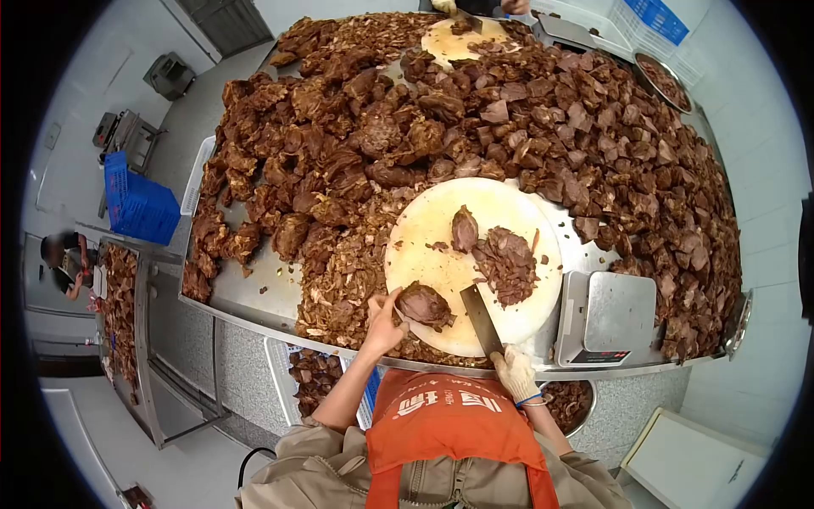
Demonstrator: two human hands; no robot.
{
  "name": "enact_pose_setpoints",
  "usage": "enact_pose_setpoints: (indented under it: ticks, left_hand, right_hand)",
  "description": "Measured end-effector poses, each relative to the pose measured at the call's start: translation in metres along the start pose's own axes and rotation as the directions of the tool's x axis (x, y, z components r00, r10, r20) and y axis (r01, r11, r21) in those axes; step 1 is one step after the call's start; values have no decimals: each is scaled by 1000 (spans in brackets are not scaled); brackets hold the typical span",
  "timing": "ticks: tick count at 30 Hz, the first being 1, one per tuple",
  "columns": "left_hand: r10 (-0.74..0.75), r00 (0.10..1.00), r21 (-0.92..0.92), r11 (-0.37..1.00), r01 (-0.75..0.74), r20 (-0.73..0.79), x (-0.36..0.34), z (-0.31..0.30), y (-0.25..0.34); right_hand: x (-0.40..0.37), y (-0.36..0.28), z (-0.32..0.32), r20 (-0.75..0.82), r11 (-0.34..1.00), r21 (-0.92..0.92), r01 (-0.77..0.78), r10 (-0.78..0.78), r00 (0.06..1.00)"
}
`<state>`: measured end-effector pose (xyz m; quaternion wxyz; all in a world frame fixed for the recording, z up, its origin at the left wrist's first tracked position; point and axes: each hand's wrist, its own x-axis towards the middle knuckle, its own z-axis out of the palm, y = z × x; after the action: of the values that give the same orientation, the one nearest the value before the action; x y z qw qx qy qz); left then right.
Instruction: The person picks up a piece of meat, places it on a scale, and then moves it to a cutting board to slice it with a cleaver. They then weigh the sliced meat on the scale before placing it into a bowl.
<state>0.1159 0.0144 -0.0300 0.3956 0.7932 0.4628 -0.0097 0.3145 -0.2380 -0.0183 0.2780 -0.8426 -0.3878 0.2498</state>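
Observation:
A round, pale cutting board (432,220) lies on the metal table in front of me. My left hand (383,327), bare, has thumb and fingers against the left edge of a piece of brown cooked meat (426,306) on the board. My right hand (515,374), in a light knit glove, is closed around the handle of a cleaver (482,321). Its blade points up and left over the board, apart from that piece. Farther back on the board are a smaller meat chunk (464,230) and a heap of sliced meat (507,265).
Large meat pieces (339,170) and cut chunks (627,161) cover much of the table. A digital scale (606,318) stands right of the board. Across the table, another person's gloved hand (444,5) is near a second board (441,42). Blue crates (140,199) stand left.

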Motion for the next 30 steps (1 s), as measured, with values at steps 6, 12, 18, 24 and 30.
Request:
enact_pose_setpoints:
  ticks: [6, 12, 18, 24, 30]
  left_hand:
    - [461, 837, 106, 855, -508, 296, 44, -18, 13]
    - [171, 984, -4, 985, -171, 53, 20, 34, 18]
    - [228, 972, 11, 974, -228, -63, 10, 40, 18]
    - [-37, 998, -361, 932, 20, -42, 11, 41, 4]
    - [-78, 997, -454, 888, 71, 2, 18, 48, -2]
  right_hand:
    - [-2, 4, 12, -21, 987, -142, 70, -73, 997]
    - [5, -6, 20, -114, 988, -79, 129, -137, 984]
    - [7, 9, 19, 88, 989, -132, -65, 77, 993]
    - [7, -50, -15, -115, 985, -99, 140, -151, 982]
    - [24, -85, -13, -32, 961, -44, 273, -274, 961]
